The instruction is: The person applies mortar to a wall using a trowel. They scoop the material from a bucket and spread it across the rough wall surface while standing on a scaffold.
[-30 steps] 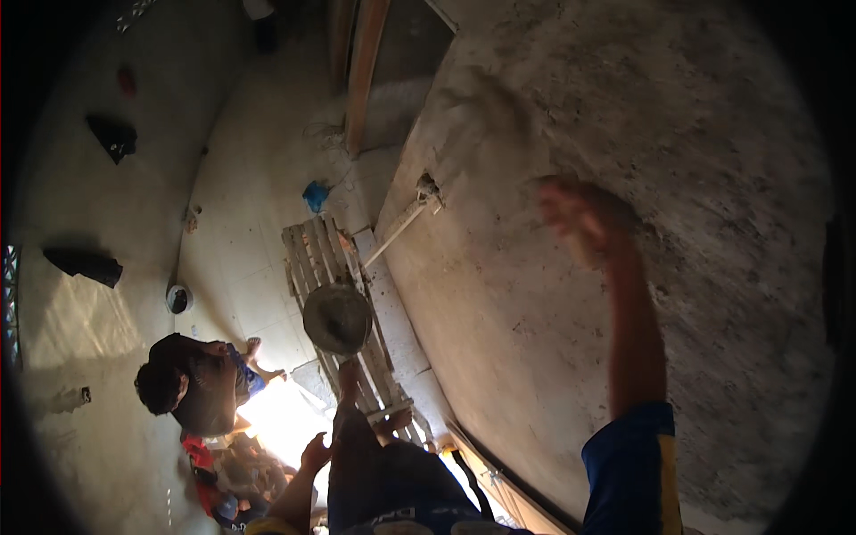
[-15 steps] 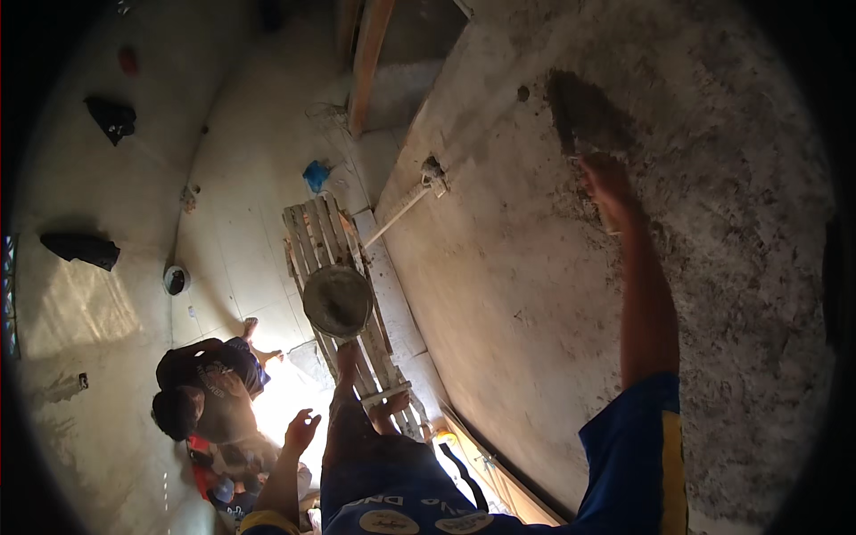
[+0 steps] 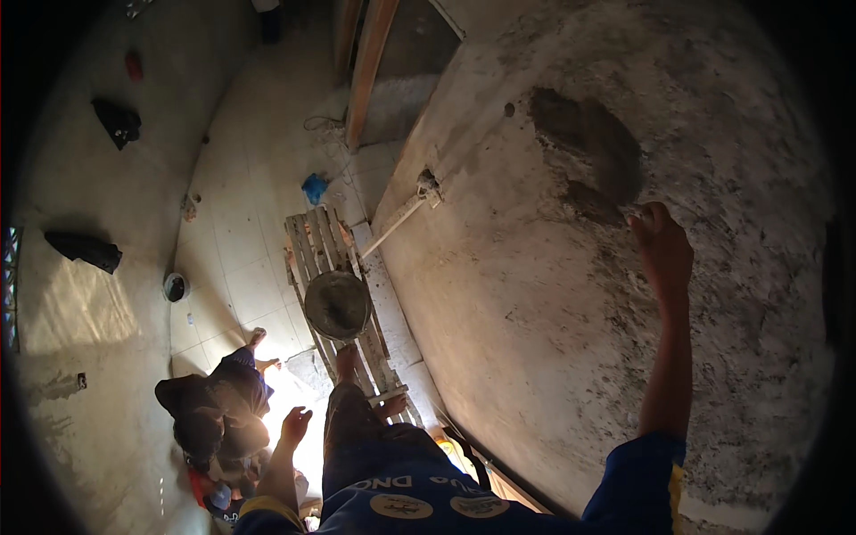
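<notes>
My right hand (image 3: 662, 250) is wrapped around the handle of a plastering trowel (image 3: 612, 153), its dark blade lying against the rough wall (image 3: 499, 294). A patch of wet, dark mortar (image 3: 555, 116) shows on the wall beside the blade's left edge. My left hand (image 3: 294, 426) hangs low at my left side, its fingers loosely curled and apart, with nothing visible in it. In front of my feet a round bucket (image 3: 337, 306) with grey mortar in it stands on a slatted wooden platform (image 3: 314, 241).
I stand on the platform. Below left, another person (image 3: 214, 401) crouches near bright light on the floor. A pale stick (image 3: 392, 230) slants from platform to wall. A blue plastic bag (image 3: 314, 188), a small pail (image 3: 176, 286) and wooden posts (image 3: 370, 71) are farther off.
My right hand has come down and to the right along the wall with the trowel, leaving darker mortar behind at upper left. My left hand has shifted only slightly.
</notes>
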### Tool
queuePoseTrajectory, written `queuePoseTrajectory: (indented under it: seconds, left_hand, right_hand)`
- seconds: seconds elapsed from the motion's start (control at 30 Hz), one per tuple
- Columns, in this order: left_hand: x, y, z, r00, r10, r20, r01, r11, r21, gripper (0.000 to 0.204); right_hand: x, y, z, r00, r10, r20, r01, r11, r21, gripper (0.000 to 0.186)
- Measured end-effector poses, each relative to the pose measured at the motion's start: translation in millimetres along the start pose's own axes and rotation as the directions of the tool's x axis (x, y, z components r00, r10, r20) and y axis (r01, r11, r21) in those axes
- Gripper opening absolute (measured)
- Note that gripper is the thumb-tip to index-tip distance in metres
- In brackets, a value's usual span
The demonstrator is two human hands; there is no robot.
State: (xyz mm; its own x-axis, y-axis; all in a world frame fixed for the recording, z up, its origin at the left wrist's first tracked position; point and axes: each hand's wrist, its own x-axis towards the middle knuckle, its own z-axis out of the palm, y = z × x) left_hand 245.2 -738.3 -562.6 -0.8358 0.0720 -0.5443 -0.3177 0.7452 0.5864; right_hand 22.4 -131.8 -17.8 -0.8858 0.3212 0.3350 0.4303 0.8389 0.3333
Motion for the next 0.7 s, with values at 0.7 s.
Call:
queuePoseTrajectory:
  seconds: [0.7]
  left_hand:
    - [-37.9, 49.6, 90.3, 0.886, -0.149, 0.439, 0.093, 0.985, 0.146, 0.098]
  right_hand:
    - [-138.7, -147.6, 196.7, 0.670, -0.254, 0.698, -0.205, 0.840, 0.502, 0.023]
